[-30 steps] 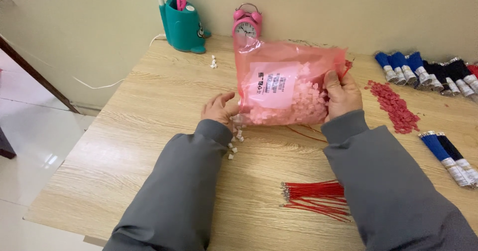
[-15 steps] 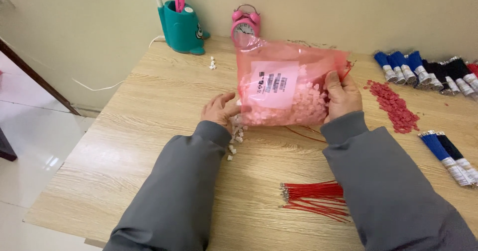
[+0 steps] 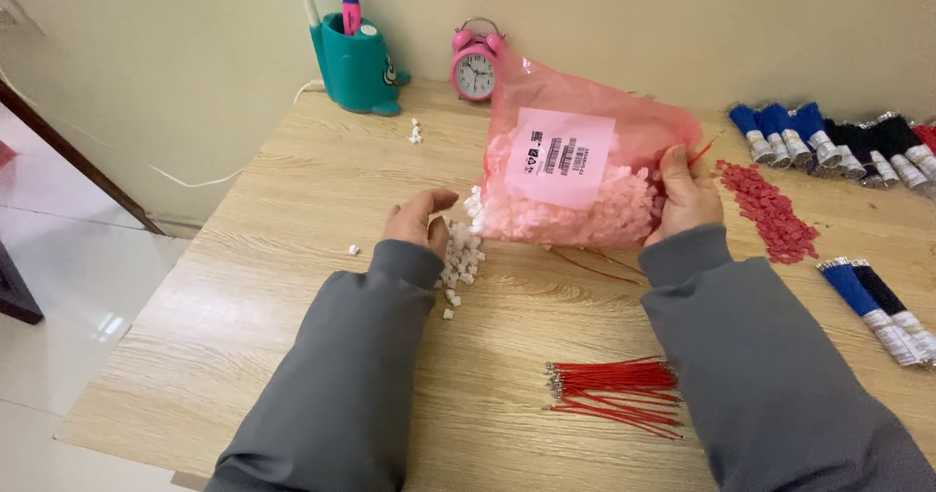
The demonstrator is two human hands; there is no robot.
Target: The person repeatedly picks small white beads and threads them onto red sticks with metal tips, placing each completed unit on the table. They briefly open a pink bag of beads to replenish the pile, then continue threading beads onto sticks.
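- The right hand grips the right edge of a pink plastic bag, fingers closed on the film, holding it upright with its bottom resting on the wooden table
- The bag is filled in its lower half with small white plastic connectors and carries a white label with a barcode on its front
- The left hand lies just left of the bag, apart from it, fingers loosely curled and holding nothing, beside a small pile of white connectors spilled on the table
- A bundle of red wires lies near the person, between the two grey sleeves; a few loose red wires lie under the bag
- A heap of small red parts sits right of the bag; blue and black wire bundles lie at the far right
- A pink alarm clock and a teal pen holder stand at the far edge by the wall
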